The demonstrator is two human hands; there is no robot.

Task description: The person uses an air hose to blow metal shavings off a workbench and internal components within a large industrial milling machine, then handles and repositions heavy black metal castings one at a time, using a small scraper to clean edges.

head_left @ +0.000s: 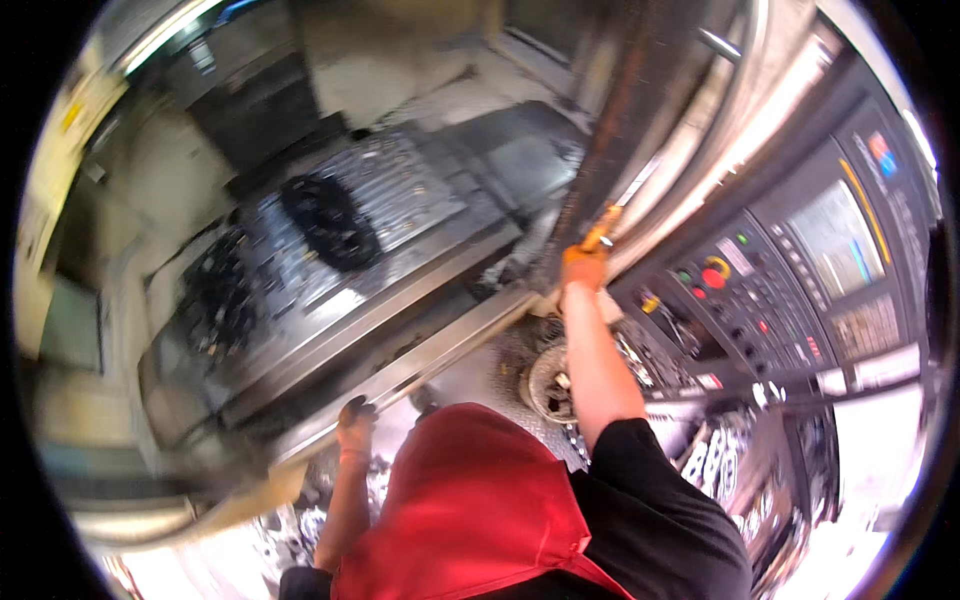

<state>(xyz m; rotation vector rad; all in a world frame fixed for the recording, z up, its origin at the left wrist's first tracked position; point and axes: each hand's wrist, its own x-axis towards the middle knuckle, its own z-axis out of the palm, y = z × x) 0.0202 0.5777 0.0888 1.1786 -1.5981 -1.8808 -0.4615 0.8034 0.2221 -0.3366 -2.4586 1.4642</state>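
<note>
My right hand (pixel 586 266), in an orange glove, is raised at the edge of the machine's sliding door (pixel 625 110). Its fingers are closed at a slim bright door handle (pixel 638 184); blur hides their exact grip. Low on the left, my left hand (pixel 356 426) is near the machine's front sill (pixel 410 365), its glove dark at the fingertips. The fingers look slightly apart, with nothing visible in them. Inside the machine, a dark oblong part (pixel 330 222) lies on the ribbed metal table (pixel 405 185), away from both hands.
To the right stands a control panel (pixel 745 290) with a screen (pixel 838 238), buttons and a red knob. Dark clumped material (pixel 215 290) is at the table's left end. A round bucket (pixel 548 385) sits below my right forearm. Metal parts (pixel 715 455) are stacked at lower right.
</note>
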